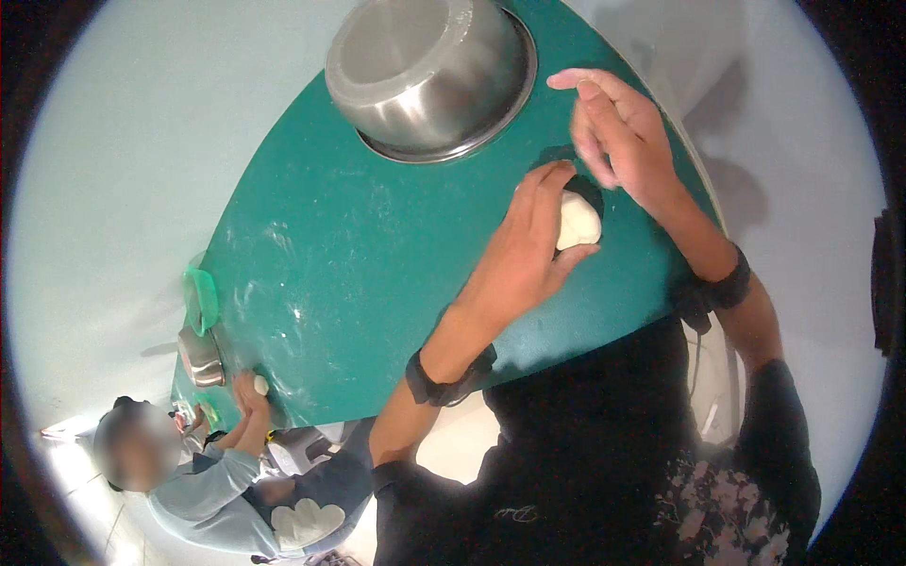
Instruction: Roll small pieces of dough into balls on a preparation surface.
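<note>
A smooth, pale ball of dough (578,224) rests at the right part of the green table. My left hand (525,236) is closed around its left side, with the thumb at the near edge and the fingers over the far edge. Just beyond the dough, my right hand (630,137) is raised above the table and apart from it. Its index finger points out to the left, the other fingers are loosely bent, and nothing shows in it.
An upturned steel bowl (429,85) stands at the far side of the green table (377,283), whose surface bears white flour smears. At the left edge are a green plastic basket (200,300) and a small metal bowl (201,357). Another person (208,500) works there with dough.
</note>
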`<state>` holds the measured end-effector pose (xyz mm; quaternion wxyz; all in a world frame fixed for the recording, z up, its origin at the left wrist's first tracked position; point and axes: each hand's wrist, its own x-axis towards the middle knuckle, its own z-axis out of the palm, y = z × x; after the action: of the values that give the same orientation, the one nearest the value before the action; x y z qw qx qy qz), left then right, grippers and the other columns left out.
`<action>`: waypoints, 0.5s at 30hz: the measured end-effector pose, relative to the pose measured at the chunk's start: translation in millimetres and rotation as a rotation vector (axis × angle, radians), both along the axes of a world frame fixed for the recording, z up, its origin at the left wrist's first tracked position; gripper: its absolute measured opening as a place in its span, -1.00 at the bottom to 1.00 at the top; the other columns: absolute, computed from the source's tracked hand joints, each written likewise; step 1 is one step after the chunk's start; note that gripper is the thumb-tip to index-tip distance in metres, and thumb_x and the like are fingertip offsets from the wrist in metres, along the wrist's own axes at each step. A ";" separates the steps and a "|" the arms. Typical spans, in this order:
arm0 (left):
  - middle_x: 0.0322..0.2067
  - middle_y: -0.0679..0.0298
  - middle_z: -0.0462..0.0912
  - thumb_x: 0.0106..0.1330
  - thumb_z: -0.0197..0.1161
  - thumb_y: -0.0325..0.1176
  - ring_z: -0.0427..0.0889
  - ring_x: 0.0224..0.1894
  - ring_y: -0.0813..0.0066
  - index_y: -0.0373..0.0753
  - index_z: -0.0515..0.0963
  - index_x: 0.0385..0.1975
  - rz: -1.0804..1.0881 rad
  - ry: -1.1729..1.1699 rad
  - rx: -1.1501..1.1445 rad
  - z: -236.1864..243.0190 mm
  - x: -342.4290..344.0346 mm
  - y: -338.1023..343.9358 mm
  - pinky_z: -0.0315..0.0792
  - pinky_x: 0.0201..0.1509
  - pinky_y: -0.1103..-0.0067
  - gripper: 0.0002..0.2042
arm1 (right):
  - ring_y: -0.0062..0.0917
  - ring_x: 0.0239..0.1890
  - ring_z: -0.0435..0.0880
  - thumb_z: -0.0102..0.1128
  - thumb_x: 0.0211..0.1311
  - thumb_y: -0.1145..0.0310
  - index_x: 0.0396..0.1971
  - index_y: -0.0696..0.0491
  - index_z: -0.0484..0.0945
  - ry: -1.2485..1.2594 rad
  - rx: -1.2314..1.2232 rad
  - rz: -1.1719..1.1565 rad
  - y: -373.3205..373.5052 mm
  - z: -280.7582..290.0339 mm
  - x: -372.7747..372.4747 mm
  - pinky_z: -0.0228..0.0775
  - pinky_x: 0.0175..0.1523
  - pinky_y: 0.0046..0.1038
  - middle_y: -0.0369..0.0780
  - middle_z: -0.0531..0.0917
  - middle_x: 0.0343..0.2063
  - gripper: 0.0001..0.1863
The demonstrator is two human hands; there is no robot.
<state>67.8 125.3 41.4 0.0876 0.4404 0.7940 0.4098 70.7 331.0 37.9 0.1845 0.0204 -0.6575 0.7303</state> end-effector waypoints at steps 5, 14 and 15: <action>0.41 -0.13 0.42 0.24 0.66 -0.22 0.43 0.43 -0.19 -0.36 0.28 0.47 -0.011 0.143 -0.005 13.3 -6.9 -19.7 0.36 0.54 0.15 -0.13 | -0.67 -0.70 0.26 -0.03 0.77 -0.05 -0.28 0.11 0.70 -0.212 0.101 -0.053 19.8 -6.0 4.5 0.12 -0.49 -0.49 -0.46 0.29 -0.78 -0.44; 0.20 0.08 0.62 0.57 0.36 -0.36 0.62 0.22 0.30 -0.31 0.54 0.24 0.206 -0.206 0.243 -9.7 -46.1 -62.2 0.51 0.35 0.37 -0.66 | -0.12 0.17 0.57 0.50 0.26 0.25 0.14 0.13 0.59 0.148 1.168 -0.013 -46.9 19.4 49.5 0.44 0.27 -0.11 -0.01 0.58 0.19 -0.49; 0.20 0.08 0.62 0.57 0.36 -0.36 0.62 0.22 0.30 -0.31 0.54 0.24 0.206 -0.211 0.266 -18.9 -49.5 -66.6 0.51 0.35 0.37 -0.66 | -0.04 0.28 0.54 0.47 0.28 0.30 0.26 0.15 0.53 0.123 1.255 0.064 -53.4 10.0 56.7 0.44 0.37 -0.06 0.04 0.52 0.28 -0.41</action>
<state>18.3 58.7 22.4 0.0688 0.3192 0.7603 0.5616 127.4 277.6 47.8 0.1528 0.1863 -0.9479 0.2082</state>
